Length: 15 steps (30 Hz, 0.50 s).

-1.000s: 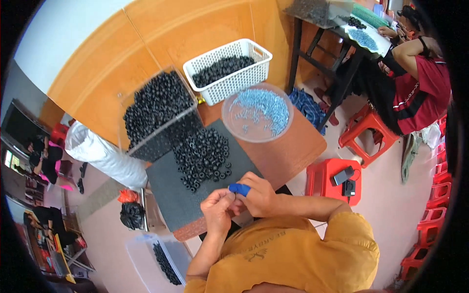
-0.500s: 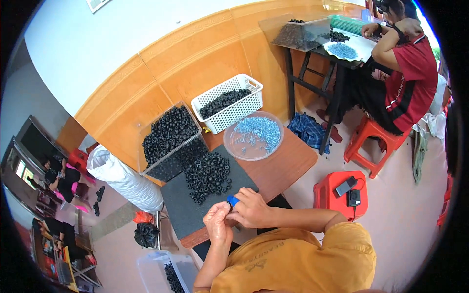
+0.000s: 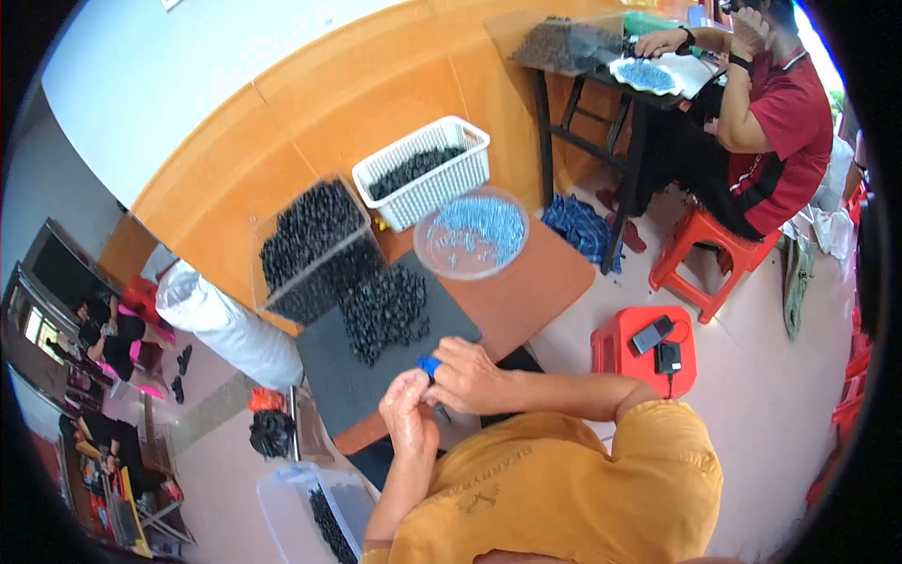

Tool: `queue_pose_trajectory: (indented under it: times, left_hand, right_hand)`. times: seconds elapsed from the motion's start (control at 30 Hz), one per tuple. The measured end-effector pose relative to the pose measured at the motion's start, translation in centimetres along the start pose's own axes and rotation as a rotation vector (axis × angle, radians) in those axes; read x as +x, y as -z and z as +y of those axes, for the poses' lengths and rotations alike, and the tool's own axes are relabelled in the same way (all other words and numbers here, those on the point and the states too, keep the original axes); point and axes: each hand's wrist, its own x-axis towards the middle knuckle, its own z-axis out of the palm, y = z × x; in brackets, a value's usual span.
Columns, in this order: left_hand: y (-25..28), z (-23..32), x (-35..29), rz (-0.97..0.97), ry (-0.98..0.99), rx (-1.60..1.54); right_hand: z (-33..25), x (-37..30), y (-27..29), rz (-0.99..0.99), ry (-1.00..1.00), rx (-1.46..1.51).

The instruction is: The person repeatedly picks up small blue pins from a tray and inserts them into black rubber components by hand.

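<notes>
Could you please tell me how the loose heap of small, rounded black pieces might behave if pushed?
The loose heap of small, rounded black pieces would probably spread rather than move as one, since nothing walls in its near side on the flat, dark grey sheet. Single pieces may roll a little, given those rounded outlines, though blur hides detail.

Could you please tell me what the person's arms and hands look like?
The person wears a mustard-yellow shirt with dark printing; its right sleeve is short. Neither the left hand nor the right hand is gloved, but a blue covering wraps one digit of the right. Neither wrist shows a watch.
</notes>
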Motion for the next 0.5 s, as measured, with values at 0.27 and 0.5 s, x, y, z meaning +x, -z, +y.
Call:
queue_pose_trajectory:
  times: [0.27, 0.5]
  left_hand:
    - [-0.1, 0.5, -0.1, -0.074, 0.151, 0.043]
    - [0.5, 0.2, -0.1, -0.176, 0.236, -0.111]
  right_hand:
    - [1.1, -0.9, -0.1, 0.048, 0.075, -0.041]
    - [1.5, -1.3, -0.8, -0.021, 0.005, 0.036]
